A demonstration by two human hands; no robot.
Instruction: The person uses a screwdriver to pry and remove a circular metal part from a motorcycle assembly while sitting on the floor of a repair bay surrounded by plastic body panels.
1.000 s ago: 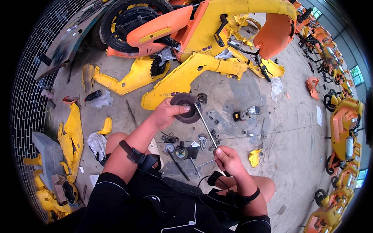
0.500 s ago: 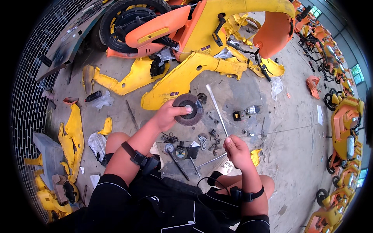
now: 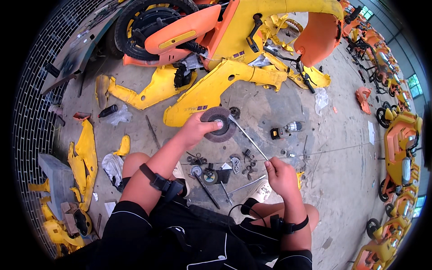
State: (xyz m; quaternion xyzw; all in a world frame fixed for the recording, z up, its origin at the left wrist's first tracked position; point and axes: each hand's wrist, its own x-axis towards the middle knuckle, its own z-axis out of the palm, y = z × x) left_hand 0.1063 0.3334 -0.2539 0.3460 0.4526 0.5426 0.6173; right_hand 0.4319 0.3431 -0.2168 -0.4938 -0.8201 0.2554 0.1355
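Observation:
My left hand (image 3: 197, 129) grips a round dark disc-shaped part (image 3: 219, 124), held up over the concrete floor just in front of a yellow body panel (image 3: 211, 87). My right hand (image 3: 280, 173) pinches the near end of a long thin metal rod (image 3: 249, 137). The rod runs up and to the left, and its far end meets the disc's right edge. Below the two hands lie several small washers, nuts and sprockets (image 3: 208, 167) scattered on the floor, next to a few hand tools (image 3: 207, 190).
An orange and yellow scooter (image 3: 234, 31) lies dismantled ahead, its wheel (image 3: 148, 22) at the upper left. Yellow plastic panels (image 3: 85, 157) are strewn to the left. A small power tool (image 3: 284, 130) lies to the right. More scooters (image 3: 400, 144) line the right side.
My left hand has lifted the disc slightly up and to the right. My right hand has swung the rod so that its far end now meets the disc.

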